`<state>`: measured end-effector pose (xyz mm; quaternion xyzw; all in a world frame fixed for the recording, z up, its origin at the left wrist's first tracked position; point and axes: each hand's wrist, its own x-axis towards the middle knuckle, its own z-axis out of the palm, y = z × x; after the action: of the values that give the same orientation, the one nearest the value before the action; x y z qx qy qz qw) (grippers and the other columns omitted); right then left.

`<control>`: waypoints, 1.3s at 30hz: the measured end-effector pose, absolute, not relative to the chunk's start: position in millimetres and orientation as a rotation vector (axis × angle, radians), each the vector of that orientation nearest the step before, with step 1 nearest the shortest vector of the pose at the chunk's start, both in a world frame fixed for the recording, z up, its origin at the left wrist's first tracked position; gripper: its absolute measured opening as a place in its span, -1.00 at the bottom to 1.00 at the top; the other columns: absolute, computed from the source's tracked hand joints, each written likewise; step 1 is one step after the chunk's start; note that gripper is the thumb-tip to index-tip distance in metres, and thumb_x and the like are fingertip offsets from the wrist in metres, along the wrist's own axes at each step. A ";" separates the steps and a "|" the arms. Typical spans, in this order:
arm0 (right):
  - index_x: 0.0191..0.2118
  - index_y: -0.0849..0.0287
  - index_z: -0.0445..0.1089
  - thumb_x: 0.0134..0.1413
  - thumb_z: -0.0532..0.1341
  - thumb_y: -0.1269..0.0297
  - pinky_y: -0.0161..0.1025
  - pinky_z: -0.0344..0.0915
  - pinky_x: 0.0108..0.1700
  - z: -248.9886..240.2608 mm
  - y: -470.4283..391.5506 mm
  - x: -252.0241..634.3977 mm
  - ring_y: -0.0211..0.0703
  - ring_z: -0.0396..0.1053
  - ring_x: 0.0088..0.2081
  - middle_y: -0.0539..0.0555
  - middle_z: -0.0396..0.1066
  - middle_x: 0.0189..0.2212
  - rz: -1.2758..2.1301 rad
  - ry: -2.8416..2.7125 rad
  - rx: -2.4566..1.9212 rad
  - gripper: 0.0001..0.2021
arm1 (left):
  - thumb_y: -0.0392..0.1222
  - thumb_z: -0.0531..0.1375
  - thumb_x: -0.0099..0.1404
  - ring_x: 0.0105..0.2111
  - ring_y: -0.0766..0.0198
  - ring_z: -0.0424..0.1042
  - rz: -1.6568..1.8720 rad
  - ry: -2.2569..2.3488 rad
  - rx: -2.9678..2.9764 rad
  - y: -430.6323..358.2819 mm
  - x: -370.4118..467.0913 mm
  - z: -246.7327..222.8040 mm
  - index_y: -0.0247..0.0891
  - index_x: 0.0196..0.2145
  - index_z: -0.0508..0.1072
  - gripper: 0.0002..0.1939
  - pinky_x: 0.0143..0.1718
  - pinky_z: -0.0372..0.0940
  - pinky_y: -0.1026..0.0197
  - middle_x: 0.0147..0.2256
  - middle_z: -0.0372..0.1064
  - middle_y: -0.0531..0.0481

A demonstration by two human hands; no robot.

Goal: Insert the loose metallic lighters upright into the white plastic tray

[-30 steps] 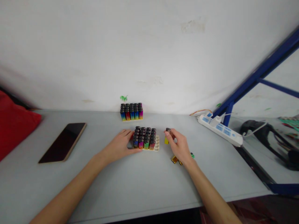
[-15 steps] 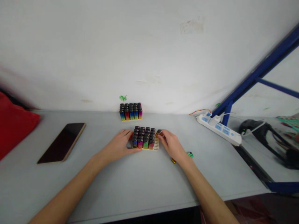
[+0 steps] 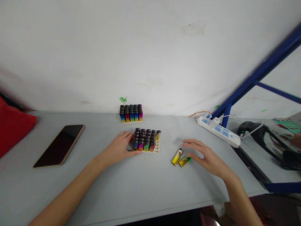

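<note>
Several lighters (image 3: 146,145) with black tops stand upright in rows in a pale tray (image 3: 156,150). My left hand (image 3: 121,145) holds the tray's left side, its thumb along the near edge and its fingers behind. In the right column a single golden lighter (image 3: 158,135) stands at the far end, with bare slots in front of it. My right hand (image 3: 203,155) is open, fingers apart, over the table right of the tray. Just left of its fingertips lie a yellow lighter (image 3: 176,157) and a yellow-green lighter (image 3: 184,161).
Near the wall stands a second block of lighters (image 3: 131,115). A dark phone (image 3: 60,146) lies at left beside a red cloth-like item (image 3: 15,125). At right are a white power strip (image 3: 218,131), a blue metal frame (image 3: 251,75) and a black device (image 3: 263,141) with a cable.
My right hand has let go of the golden lighter, now upright in the tray, and moved right and toward me, opening over the loose lighters. My left hand stays at the tray.
</note>
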<state>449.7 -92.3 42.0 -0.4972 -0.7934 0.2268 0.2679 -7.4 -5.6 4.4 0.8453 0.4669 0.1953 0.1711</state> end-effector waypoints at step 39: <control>-0.44 0.07 0.53 -0.31 0.73 -0.59 -0.21 0.10 -0.41 29.9 -28.9 323.5 -0.29 0.03 -0.52 -0.17 0.18 -0.61 1.322 -1.074 -1.190 -0.20 | 0.45 0.55 0.34 0.08 -0.25 0.68 0.555 1.358 2.369 -5.0 -10.1 3.8 -0.10 -0.06 0.64 -0.41 0.20 0.57 -0.16 0.01 0.72 -0.20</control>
<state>323.5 -28.9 29.9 -0.4935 -0.4455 0.5485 0.5071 -10.1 -5.0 3.8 0.8368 0.4797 0.1961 0.1767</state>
